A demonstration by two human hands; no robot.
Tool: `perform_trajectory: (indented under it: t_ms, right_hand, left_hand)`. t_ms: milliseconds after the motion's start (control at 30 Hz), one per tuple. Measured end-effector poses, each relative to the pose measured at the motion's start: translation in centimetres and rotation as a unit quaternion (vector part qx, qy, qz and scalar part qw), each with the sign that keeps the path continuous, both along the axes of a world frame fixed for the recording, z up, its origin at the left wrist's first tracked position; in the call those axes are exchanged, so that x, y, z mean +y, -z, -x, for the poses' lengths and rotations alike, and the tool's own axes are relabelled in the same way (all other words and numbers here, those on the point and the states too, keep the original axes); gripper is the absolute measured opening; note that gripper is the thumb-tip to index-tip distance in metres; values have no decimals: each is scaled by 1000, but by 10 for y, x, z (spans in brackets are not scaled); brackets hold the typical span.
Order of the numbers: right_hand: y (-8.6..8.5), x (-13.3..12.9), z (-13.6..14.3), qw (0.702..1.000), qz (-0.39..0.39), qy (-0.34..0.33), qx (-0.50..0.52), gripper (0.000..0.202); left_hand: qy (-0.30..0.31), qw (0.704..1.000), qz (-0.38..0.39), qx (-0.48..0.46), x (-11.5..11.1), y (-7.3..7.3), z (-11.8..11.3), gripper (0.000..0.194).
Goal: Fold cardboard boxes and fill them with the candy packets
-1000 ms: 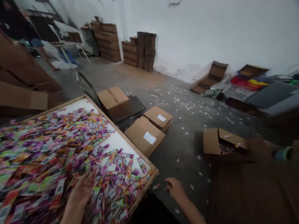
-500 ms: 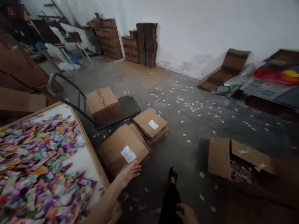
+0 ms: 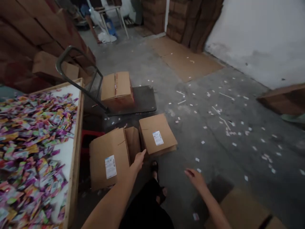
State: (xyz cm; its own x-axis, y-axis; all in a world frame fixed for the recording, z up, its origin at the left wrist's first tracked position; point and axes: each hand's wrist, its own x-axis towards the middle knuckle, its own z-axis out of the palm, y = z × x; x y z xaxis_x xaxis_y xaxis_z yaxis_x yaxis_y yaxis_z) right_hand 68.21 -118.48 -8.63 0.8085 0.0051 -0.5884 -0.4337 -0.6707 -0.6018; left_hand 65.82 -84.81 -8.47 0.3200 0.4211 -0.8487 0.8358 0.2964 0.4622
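My left hand (image 3: 138, 161) reaches out over the gap between two cardboard boxes, fingers stretched and nothing in them. Beside it on the left is the larger box (image 3: 102, 144), its flaps up and a white label on its side. Just ahead is the smaller box (image 3: 154, 125), also with a white label; I cannot tell whether my fingertips touch it. My right hand (image 3: 194, 178) hangs over the grey floor to the right, fingers loosely extended, holding nothing. Below it, at the bottom edge, part of another cardboard box (image 3: 243, 210) shows.
On the left, a wood-edged table (image 3: 75, 149) carries many colourful small packets (image 3: 30, 149). A platform trolley (image 3: 145, 98) with a closed carton (image 3: 116, 86) stands ahead. Paper scraps litter the floor (image 3: 221, 136). Stacked cartons (image 3: 35, 28) rise at the back left.
My view has swung left and down, bringing the two labelled boxes nearer. My left hand has come toward the smaller box, and my right hand has risen and reached forward.
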Motion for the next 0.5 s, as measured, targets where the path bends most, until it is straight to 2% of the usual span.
perform_trajectory:
  t_ms: [100,167,267,367,433,500]
  right_hand:
    - [33,17,-80,1000,1,8,-9,43]
    - [65,29,-129,999,-5,49,0,55]
    - [128,41,-201,991,-50,109,62,73]
    - [201,54,-265,976,-101,125,150,78]
    - [248,64,-293,971,-103,98,191,78]
    - [289,77,-303,982,-53,-11,180,80]
  left_hand:
    - [-53,998,-15,13,17,27,-43,50]
    - [-88,996,-9,20,29,50,-69,55]
    - [-132,991,0,12,45,96,-103,60]
    - [-171,985,-5,-17,57,150,-130,62]
    - [-190,981,-4,-37,62,186,-142,67]
    - [-193,976,43,-87,66,216,-151,73]
